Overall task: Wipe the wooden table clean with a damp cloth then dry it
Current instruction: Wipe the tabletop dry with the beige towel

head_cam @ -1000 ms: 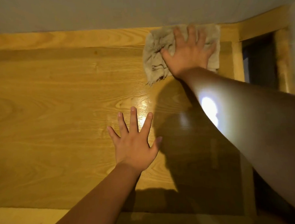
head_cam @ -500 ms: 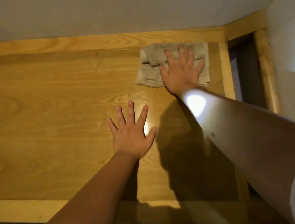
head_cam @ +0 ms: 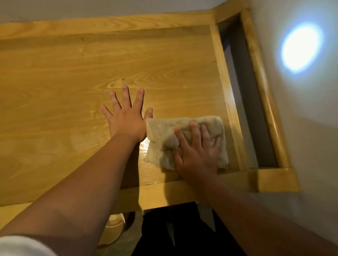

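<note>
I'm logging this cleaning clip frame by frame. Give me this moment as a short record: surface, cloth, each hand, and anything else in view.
surface: wooden table, raised wooden rim along its edges
cloth: beige cloth, rumpled, lying near the table's front right corner
right hand: flat on the cloth, fingers spread, pressing it down
left hand: flat on bare wood, fingers spread, just left of the cloth
wet sheen: glossy patch beside the cloth
other: bright light spot on the right wall

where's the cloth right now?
Head view: the beige terry cloth lies on the wooden table near its front-right corner, under the right hand, beside the left hand.
</note>
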